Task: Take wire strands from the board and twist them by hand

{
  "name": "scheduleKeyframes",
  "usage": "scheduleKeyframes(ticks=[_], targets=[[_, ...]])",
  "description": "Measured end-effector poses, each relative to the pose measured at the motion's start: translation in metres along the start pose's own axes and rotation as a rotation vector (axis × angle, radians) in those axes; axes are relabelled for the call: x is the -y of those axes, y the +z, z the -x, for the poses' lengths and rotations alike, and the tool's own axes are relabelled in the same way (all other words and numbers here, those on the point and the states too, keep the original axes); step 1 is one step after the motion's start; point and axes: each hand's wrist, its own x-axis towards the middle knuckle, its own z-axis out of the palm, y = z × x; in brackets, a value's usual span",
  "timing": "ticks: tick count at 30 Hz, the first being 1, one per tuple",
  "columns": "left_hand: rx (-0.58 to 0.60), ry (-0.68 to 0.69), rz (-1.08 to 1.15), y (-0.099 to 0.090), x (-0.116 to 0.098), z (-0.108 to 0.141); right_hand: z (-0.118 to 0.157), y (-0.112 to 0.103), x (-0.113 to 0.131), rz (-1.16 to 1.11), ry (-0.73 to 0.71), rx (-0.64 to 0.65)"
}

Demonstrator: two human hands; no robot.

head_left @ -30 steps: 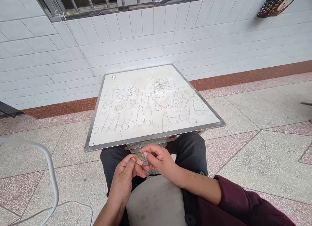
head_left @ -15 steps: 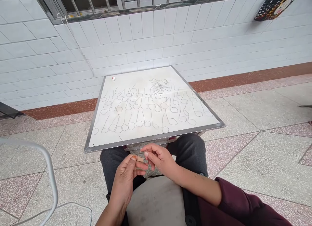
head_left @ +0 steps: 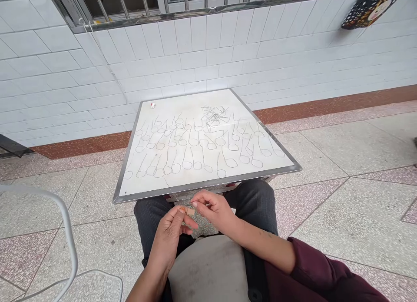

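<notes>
In front of my lap, my left hand (head_left: 171,232) pinches a small flat tan piece (head_left: 190,211) between thumb and forefinger. A thin dark wire (head_left: 167,181) rises from beside these fingers toward the table's near edge. My right hand (head_left: 213,210) is close beside it, thumb and forefinger pressed together just above the tan piece; what they pinch is too fine to make out. On the white table (head_left: 182,97) lie several rows of thin wires bent into loops with straight tails (head_left: 186,164). Behind them is a tangled pile of straight wires (head_left: 213,115).
A small red-and-white object (head_left: 153,105) sits at the table's far left corner. The grey metal rim (head_left: 208,183) borders the tabletop above my knees. A pale tubular frame (head_left: 70,237) stands at left. A black basket (head_left: 369,10) hangs on the tiled wall.
My right hand's fingers have closed into a tighter pinch near the tan piece. The wire by my left hand has shifted slightly to the right.
</notes>
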Motion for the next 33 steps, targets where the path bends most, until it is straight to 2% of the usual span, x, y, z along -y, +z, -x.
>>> scheduleKeyframes(ticks=[5, 16, 18, 21, 23, 24, 27, 30, 33], targets=[[0.057, 0.028, -0.002, -0.002, -0.008, -0.002, -0.004, 0.000, -0.003, 0.006, 0.027, -0.072], [-0.024, 0.056, 0.031, -0.011, -0.005, -0.013, -0.018, -0.002, -0.001, -0.271, 0.171, -0.130], [0.012, 0.045, -0.039, -0.017, 0.007, -0.021, -0.025, -0.006, 0.000, -0.309, 0.180, -0.145], [0.254, -0.035, -0.280, -0.028, 0.045, -0.044, -0.043, -0.017, -0.004, -0.331, 0.146, -0.193], [0.351, -0.053, -0.484, -0.036, 0.076, -0.065, -0.060, -0.030, -0.009, -0.314, 0.107, -0.237], [0.365, -0.050, -0.613, -0.040, 0.091, -0.076, -0.071, -0.037, -0.011, -0.293, 0.089, -0.259], [0.357, -0.047, -0.769, -0.051, 0.121, -0.102, -0.107, -0.059, -0.016, -0.187, 0.058, -0.316], [0.344, -0.015, -0.893, -0.060, 0.133, -0.120, -0.145, -0.077, -0.016, -0.113, 0.051, -0.347], [0.340, -0.045, -0.989, -0.067, 0.138, -0.132, -0.186, -0.088, -0.014, -0.088, 0.045, -0.360]])
